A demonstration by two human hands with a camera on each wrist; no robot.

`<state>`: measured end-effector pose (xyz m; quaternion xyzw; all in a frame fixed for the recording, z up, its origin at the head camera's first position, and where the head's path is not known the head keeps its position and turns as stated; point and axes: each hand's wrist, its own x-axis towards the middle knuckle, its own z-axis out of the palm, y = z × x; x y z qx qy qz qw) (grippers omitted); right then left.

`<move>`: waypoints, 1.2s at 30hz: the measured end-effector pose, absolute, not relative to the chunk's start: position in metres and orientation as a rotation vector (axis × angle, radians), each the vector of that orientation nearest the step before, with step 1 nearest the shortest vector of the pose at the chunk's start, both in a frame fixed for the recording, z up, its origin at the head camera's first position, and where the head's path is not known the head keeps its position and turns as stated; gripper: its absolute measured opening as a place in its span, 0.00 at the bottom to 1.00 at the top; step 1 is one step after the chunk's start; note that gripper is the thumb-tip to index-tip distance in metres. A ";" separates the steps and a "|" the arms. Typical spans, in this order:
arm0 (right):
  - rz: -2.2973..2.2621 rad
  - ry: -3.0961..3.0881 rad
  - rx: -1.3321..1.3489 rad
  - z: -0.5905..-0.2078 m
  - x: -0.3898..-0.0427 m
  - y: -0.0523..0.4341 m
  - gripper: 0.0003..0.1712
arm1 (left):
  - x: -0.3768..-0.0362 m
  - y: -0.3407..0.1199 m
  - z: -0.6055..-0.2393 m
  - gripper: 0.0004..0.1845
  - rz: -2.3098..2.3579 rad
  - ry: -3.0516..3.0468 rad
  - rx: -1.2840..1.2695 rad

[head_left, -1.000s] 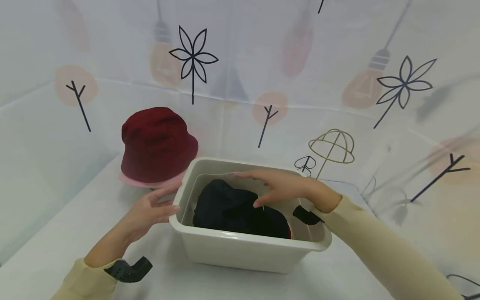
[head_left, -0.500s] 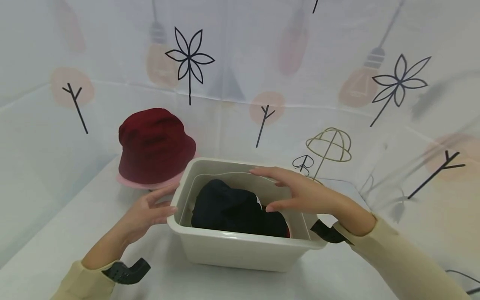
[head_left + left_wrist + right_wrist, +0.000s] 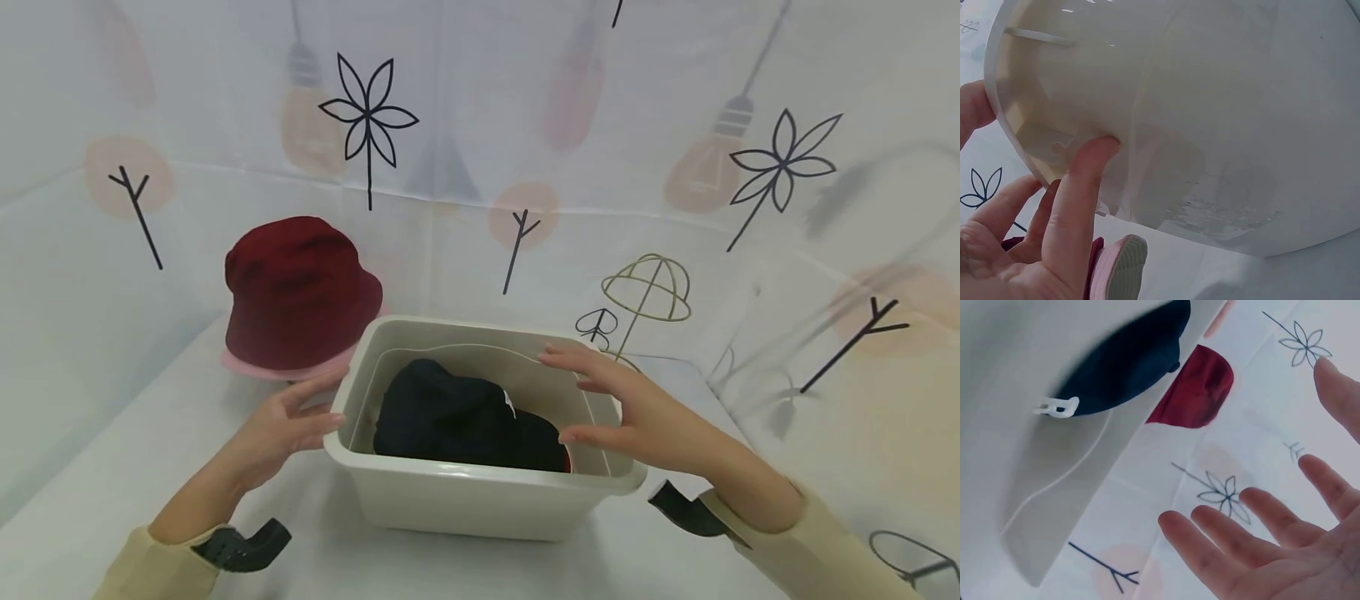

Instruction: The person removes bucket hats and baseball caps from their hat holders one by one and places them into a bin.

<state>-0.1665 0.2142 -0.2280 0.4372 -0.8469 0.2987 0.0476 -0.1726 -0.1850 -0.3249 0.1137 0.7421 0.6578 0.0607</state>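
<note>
A cream plastic bin (image 3: 465, 504) stands on the white table with a dark navy cap (image 3: 442, 417) inside. White embroidery (image 3: 1060, 407) on the cap shows in the right wrist view. My left hand (image 3: 273, 429) touches the bin's left end, fingers extended; the left wrist view has its thumb (image 3: 1079, 200) against the outer wall below the rim. Over the bin's right end my right hand (image 3: 637, 408) is spread, holding nothing and apart from the cap. Behind the left hand, a dark red bucket hat (image 3: 300, 300) sits on top of a pink hat (image 3: 262, 367).
White cloth (image 3: 450, 100) printed with flowers and bulbs hangs behind the table (image 3: 300, 558). The hats stand close to the bin's back left corner. A black wrist mount (image 3: 243, 546) is strapped to each forearm.
My right hand has moved right and toward me, away from above the cap to the bin's right end. More of the cap now shows. My left hand has kept its place at the bin.
</note>
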 end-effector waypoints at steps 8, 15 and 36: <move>0.985 -2.530 1.206 -0.246 -0.159 0.235 0.43 | -0.174 -0.184 -0.327 0.38 2.007 2.229 0.344; 1.074 -2.456 1.124 -0.266 -0.155 0.252 0.45 | -0.177 -0.182 -0.329 0.38 2.002 2.245 0.331; 1.525 -2.538 0.363 -0.313 -0.187 0.272 0.29 | -0.174 -0.185 -0.328 0.39 2.007 2.238 0.336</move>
